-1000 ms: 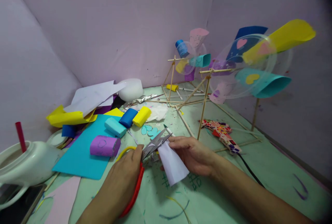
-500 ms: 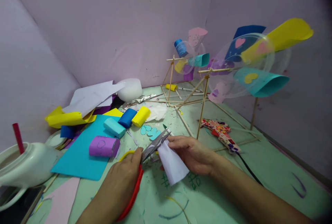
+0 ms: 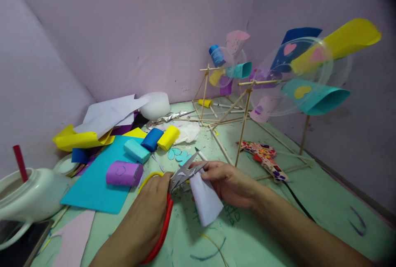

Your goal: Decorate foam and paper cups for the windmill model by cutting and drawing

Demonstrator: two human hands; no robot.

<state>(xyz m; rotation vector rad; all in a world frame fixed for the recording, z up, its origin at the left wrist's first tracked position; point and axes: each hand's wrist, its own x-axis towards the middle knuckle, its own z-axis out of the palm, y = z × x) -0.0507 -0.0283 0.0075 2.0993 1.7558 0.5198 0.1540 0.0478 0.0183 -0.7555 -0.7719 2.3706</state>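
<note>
My left hand (image 3: 151, 205) is closed around the red and yellow handles of a pair of scissors (image 3: 181, 176). The blades stand apart at the upper end of a folded white paper piece (image 3: 206, 203). That paper is pinched between the thumb and fingers of my right hand (image 3: 230, 182), and it widens toward its lower end. Left of the scissors lies a purple paper tube (image 3: 123, 173) with a heart drawn on it. Behind it are a light blue tube (image 3: 136, 151), a dark blue tube (image 3: 152, 139) and a yellow tube (image 3: 168, 138).
Two stick-framed wheels with paper cups stand at the right; the nearer has a clear disc (image 3: 321, 65). A flower-patterned glue gun (image 3: 262, 158) with a black cord lies below it. At left are a white pot (image 3: 37, 193), a turquoise sheet (image 3: 95, 193) and a phone (image 3: 21, 242).
The scissor blades have spread wider apart at the paper's upper end. The white paper has tilted slightly, and the view has shifted a little.
</note>
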